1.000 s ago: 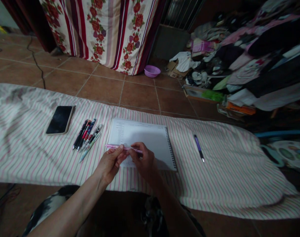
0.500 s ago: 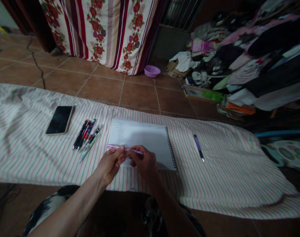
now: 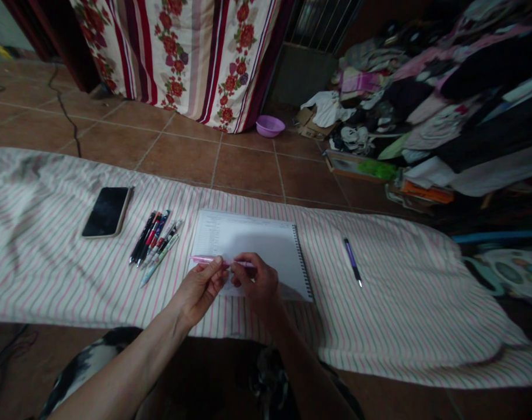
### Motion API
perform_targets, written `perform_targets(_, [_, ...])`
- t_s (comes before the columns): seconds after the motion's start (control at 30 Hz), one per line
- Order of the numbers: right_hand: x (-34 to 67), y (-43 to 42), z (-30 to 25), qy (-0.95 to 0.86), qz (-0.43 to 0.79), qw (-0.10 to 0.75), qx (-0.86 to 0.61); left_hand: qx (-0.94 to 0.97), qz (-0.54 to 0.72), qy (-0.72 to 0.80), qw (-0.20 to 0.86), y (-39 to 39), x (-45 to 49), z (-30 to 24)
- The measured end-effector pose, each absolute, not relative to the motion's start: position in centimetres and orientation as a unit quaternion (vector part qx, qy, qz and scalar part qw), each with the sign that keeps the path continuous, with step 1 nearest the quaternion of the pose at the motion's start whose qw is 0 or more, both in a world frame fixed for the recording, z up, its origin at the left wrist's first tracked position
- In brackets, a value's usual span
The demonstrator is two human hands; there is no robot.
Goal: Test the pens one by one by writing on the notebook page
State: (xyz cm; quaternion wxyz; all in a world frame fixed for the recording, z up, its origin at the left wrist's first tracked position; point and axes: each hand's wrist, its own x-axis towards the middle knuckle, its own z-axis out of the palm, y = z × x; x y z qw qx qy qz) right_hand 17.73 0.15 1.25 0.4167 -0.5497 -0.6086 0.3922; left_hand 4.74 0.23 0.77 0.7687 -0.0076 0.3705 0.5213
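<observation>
Both hands pinch a pink pen (image 3: 201, 259) held level over the near edge of a white spiral notebook (image 3: 266, 242). My left hand (image 3: 199, 290) grips the pen's middle with thumb and fingers closed. My right hand (image 3: 257, 281) is closed on the pen's right end. The notebook lies open on a striped cloth (image 3: 51, 268). A row of several pens (image 3: 154, 240) lies just left of the notebook. A purple pen (image 3: 352, 262) lies alone to the right.
A black phone (image 3: 107, 211) lies face up at the left of the cloth. Beyond are a tiled floor, a floral curtain (image 3: 191, 52), a small purple bowl (image 3: 269, 125) and a heap of clothes (image 3: 427, 99) at the right.
The hands and pink pen have shifted very slightly; my right fingers have closed a little nearer the left hand. Nothing else has moved.
</observation>
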Motion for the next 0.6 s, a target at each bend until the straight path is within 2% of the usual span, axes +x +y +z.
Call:
perform_targets(0.23, [17.60, 0.10, 1.22, -0.611, 0.399, 0.410, -0.547, -0.014, 0.528, 0.374, 0.762, 0.30, 4.82, 0.60])
perform_targets(0.43, [17.79, 0.11, 1.62, -0.681, 0.327, 0.413, -0.509, -0.027, 0.539, 0.368, 0.757, 0.31, 4.84, 0.59])
perform_targets(0.6, [17.79, 0.01, 1.68, -0.641, 0.401, 0.385, -0.529, -0.013, 0.538, 0.356, 0.764, 0.25, 4.80, 0.56])
